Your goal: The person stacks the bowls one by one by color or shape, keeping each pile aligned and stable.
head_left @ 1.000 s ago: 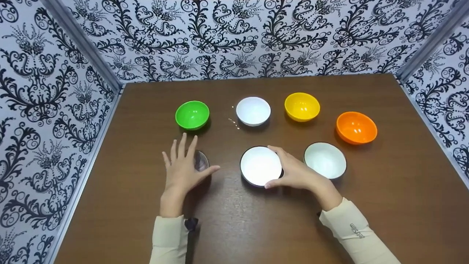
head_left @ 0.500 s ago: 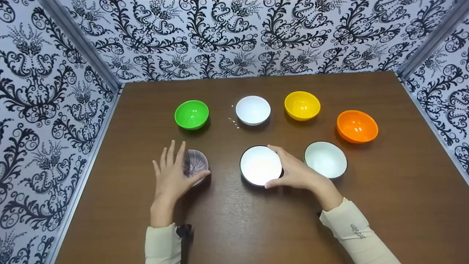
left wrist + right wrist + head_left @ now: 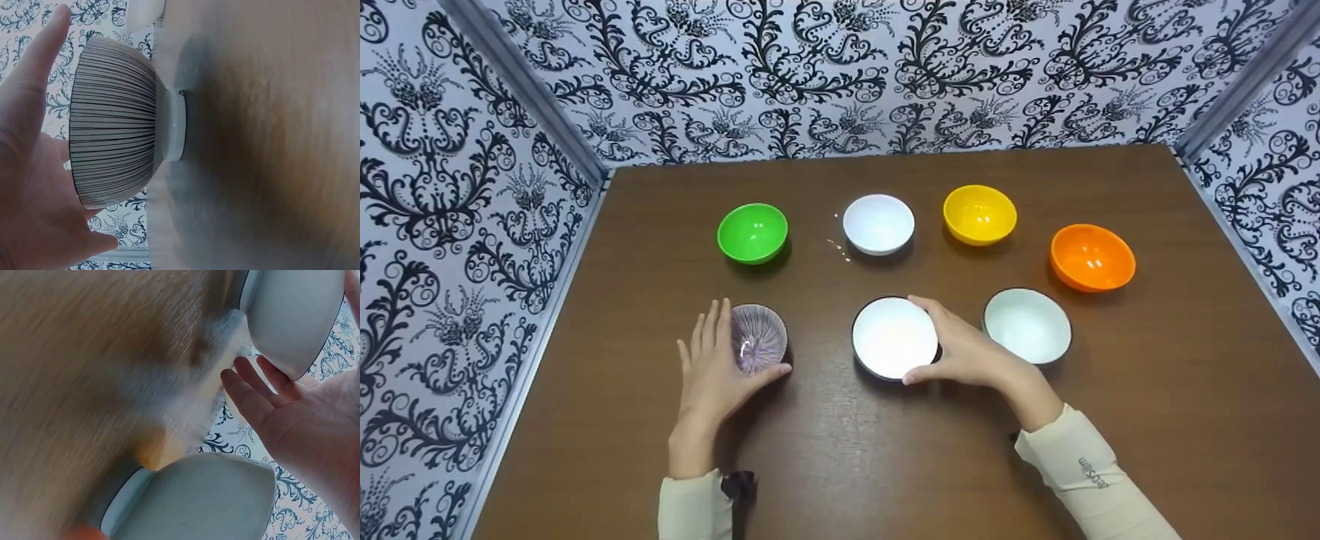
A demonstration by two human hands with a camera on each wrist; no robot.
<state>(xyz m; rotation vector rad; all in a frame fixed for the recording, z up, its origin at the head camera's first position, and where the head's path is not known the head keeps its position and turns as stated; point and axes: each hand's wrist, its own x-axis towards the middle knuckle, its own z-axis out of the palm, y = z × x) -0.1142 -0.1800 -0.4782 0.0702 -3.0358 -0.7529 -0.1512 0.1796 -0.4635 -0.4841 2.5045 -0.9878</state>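
My left hand [image 3: 712, 371] reaches around the left side of a purple-striped bowl [image 3: 763, 339], its fingers straight along the far left and the thumb by the near rim. In the left wrist view this bowl [image 3: 112, 126] shows thin dark lines outside and stands on its pale foot, the palm behind its rim. Farther right, my right hand [image 3: 964, 349] holds a white bowl with a dark rim [image 3: 894, 339] by its right side, thumb at the near rim and forefinger at the far rim. The right wrist view shows this white bowl's plain outer wall [image 3: 295, 320].
A pale greenish bowl [image 3: 1026, 328] stands just beyond the right forearm. Behind are a green bowl [image 3: 753, 234], a smaller white bowl [image 3: 879, 225], a yellow bowl [image 3: 979, 216] and an orange bowl [image 3: 1092, 258]. Small light marks [image 3: 840, 248] dot the brown table [image 3: 840, 457]. Patterned walls enclose it.
My left hand has moved left and toward me, from over the striped bowl to its left side, uncovering the bowl's inside. The right hand stays on the white bowl.
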